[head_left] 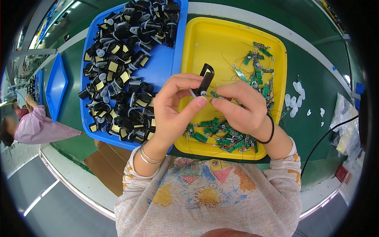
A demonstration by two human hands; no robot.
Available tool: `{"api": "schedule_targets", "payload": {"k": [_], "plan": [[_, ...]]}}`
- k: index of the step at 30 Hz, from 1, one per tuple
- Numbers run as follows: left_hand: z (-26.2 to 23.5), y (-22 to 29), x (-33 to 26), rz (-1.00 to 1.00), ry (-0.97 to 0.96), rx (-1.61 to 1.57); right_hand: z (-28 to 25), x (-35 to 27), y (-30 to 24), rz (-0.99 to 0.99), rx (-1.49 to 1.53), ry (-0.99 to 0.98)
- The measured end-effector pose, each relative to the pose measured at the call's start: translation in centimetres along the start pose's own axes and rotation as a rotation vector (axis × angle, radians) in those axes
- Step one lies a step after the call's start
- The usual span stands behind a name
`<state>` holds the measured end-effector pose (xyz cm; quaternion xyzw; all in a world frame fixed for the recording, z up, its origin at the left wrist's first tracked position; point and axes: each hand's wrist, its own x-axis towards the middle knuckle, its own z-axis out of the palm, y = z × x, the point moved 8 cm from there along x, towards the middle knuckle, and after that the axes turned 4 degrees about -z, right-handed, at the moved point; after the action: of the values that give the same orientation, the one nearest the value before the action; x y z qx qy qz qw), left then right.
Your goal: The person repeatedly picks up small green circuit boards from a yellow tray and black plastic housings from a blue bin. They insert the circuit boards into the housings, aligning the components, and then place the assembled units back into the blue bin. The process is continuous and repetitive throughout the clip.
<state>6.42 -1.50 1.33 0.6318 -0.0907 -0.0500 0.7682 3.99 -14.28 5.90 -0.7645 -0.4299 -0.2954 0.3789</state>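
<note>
L hand (173, 108) pinches small black plastic housing (205, 79) above round-cornered yellow plastic tray (205, 43); R hand (241, 108) grips a small green circuit board (215, 94) w/ thin wires. Blue tray (166, 67) of black parts just left.

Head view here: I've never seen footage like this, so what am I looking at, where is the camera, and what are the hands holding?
The camera is worn on the person's head and looks down, and its fisheye lens bends straight edges. The left hand holds a small black plastic part; the right hand pinches a small green circuit board against it. On the green table sit a blue tray of black parts and a yellow tray of green boards. A co-worker sits far left.
</note>
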Motion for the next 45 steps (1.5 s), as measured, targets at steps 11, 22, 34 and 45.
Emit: {"api": "schedule_targets", "payload": {"k": [11,22,34,45], "plan": [[0.4,0.2,-0.1,0.036,-0.040,-0.049,0.1,0.0,0.2,0.092,0.101,0.030],[0.2,0.5,-0.1,0.074,-0.026,-0.026,-0.2,0.2,0.9,0.198,0.194,0.080],[0.4,0.8,-0.4,0.065,-0.074,-0.065,0.1,0.2,-0.3,0.100,0.178,0.036],[0.1,1.1,-0.8,0.078,-0.048,-0.091,1.7,-1.9,2.8,0.696,0.747,0.064]]}}
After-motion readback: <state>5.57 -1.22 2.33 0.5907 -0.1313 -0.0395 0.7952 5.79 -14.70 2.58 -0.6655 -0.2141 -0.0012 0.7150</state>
